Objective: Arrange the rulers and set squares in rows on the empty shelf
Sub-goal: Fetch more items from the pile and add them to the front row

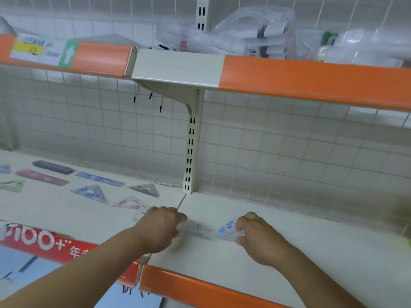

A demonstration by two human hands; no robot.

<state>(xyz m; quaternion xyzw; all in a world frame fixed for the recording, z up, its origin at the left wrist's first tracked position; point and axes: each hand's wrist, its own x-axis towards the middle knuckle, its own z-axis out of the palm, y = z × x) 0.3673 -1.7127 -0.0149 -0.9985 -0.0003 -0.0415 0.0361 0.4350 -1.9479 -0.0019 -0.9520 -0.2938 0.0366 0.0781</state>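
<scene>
Both my hands hold clear plastic pieces just above the white shelf (289,245). My left hand (159,228) grips one end of a clear ruler (196,231). A clear set square with blue print (226,230) is pinched in my right hand (260,235). To the left on the shelf lie rulers in a back row: a dark one (53,167), a pink one (42,177), a blue one (100,178). In front of them lie set squares: green (12,185), blue (91,193), grey (145,190), pink (131,203).
A slotted upright post (191,152) divides the two shelf bays. The shelf above, with an orange edge strip (311,83), carries bagged stationery (244,34). A wire grid backs the shelves. A red banner (51,243) runs along the lower shelf's front edge at left.
</scene>
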